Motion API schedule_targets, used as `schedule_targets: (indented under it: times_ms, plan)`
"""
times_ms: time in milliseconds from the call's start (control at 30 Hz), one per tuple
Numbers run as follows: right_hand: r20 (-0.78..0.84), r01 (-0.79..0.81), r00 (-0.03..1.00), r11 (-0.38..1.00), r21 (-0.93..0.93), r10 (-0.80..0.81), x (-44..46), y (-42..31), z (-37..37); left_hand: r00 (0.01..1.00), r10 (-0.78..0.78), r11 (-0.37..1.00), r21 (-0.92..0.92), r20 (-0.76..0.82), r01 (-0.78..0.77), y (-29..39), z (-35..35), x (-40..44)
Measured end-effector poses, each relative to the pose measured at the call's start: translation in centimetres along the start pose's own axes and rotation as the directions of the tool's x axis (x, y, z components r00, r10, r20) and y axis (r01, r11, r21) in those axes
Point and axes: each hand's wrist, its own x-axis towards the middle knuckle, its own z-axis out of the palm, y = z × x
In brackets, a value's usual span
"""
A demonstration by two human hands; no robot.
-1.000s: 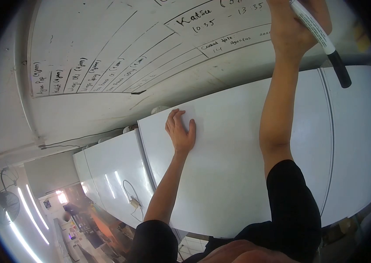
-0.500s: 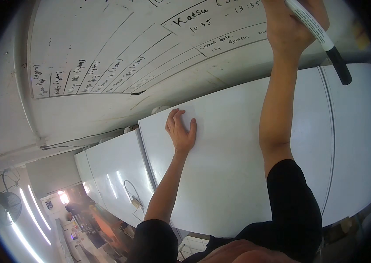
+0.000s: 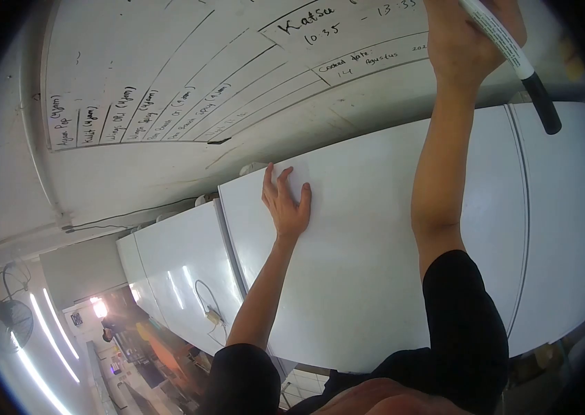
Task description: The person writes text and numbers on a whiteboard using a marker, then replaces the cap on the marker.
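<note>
My right hand (image 3: 470, 52) is raised at the upper right against the whiteboard, its fingertips cut off by the frame's top edge. In it is a whiteboard marker (image 3: 506, 52) with a white barrel, its black end pointing down and right. Handwriting covers the whiteboard (image 3: 168, 62), with ruled lines, "Katsu", times and a cooked date. My left hand (image 3: 287, 206) rests, fingers spread, on the white lid (image 3: 354, 242) of a chest-like unit, close to its back edge. Nothing is in that hand.
More white lids (image 3: 182, 277) continue to the left, with a cable and plug (image 3: 213, 318) lying on one. A pipe (image 3: 30, 138) runs down the wall beside the board. At the lower left are a fan (image 3: 12, 324), strip lights and a distant person (image 3: 107, 335) among kitchen equipment.
The fingers of my left hand have stretched out and parted, reaching the lid's back edge. My right hand and the marker have shifted slightly right.
</note>
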Motion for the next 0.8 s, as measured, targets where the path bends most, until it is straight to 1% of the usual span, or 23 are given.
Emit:
schedule_targets:
  times_ms: [233, 367, 567, 733, 800]
  plan:
    - [-0.015, 0.065, 0.998, 0.998, -0.009, -0.065, -0.2, 1.4, -0.1, 1.000, 0.002, 1.000, 0.005, 0.020, -0.002, -0.2, 0.1, 0.1]
    - [-0.007, 0.036, 0.999, 0.995, -0.095, -0.037, -0.3, 0.9, -0.6, 1.000, -0.008, 1.000, -0.012, 0.023, 0.008, -0.1, 0.0, 0.0]
    - [0.009, 0.084, 0.996, 0.985, -0.149, -0.084, 0.0, 0.4, -0.1, 1.000, -0.003, 1.000, -0.014, 0.022, 0.004, -0.1, 0.0, 0.1]
    - [0.042, 0.145, 0.989, 0.979, -0.145, -0.141, 0.0, 1.3, -0.2, 0.999, -0.010, 1.000, 0.002, 0.031, 0.010, -0.1, 0.0, 0.1]
    - [0.026, 0.116, 0.993, 0.982, -0.152, -0.113, -0.1, 1.0, 0.0, 1.000, -0.007, 1.000, -0.004, 0.026, 0.007, -0.1, 0.0, 0.1]
